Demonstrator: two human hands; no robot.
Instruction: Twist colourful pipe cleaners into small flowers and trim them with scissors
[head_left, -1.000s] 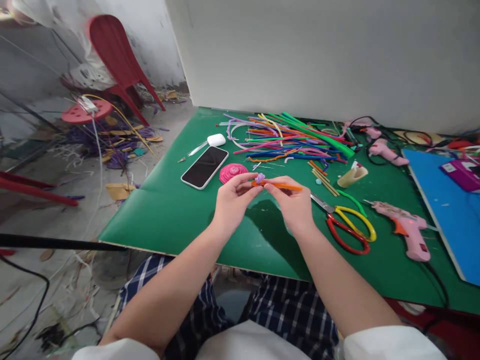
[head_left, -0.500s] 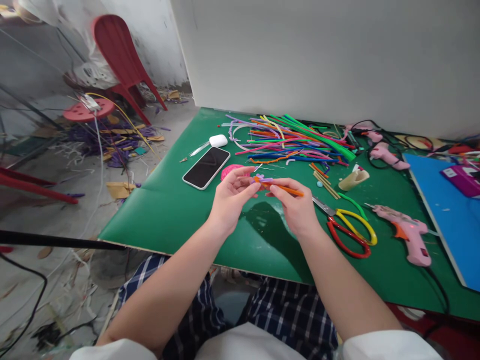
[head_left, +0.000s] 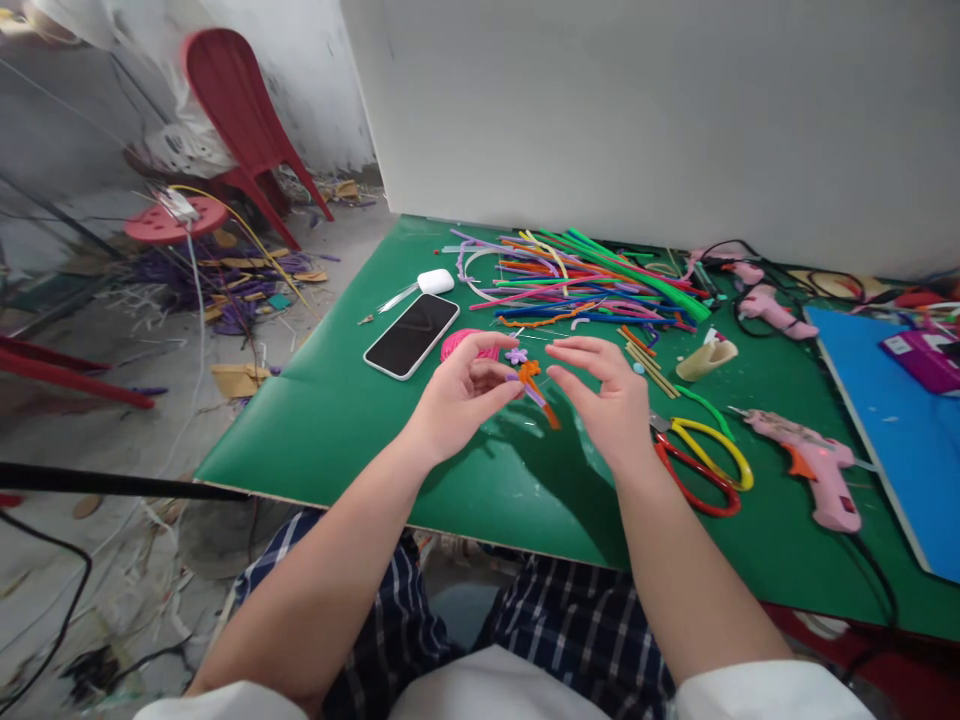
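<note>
My left hand pinches a small orange and purple pipe-cleaner piece, whose stem slants down to the right. Just to the right of that piece is my right hand, its thumb and fingers apart and nothing visible between them. A small purple flower shows just beyond the orange part. Partly hidden behind my left hand lies a bundle of pink yarn. Beyond both hands, many coloured pipe cleaners are heaped on the green table.
A phone and a white case lie to the left. On the right are red and yellow-handled scissors, a pink glue gun, a beige roll and a blue board. A pale panel stands behind.
My right hand has let go of the orange piece and moved slightly right, its fingers opening. The piece in my left hand has swung so its stem points downward.
</note>
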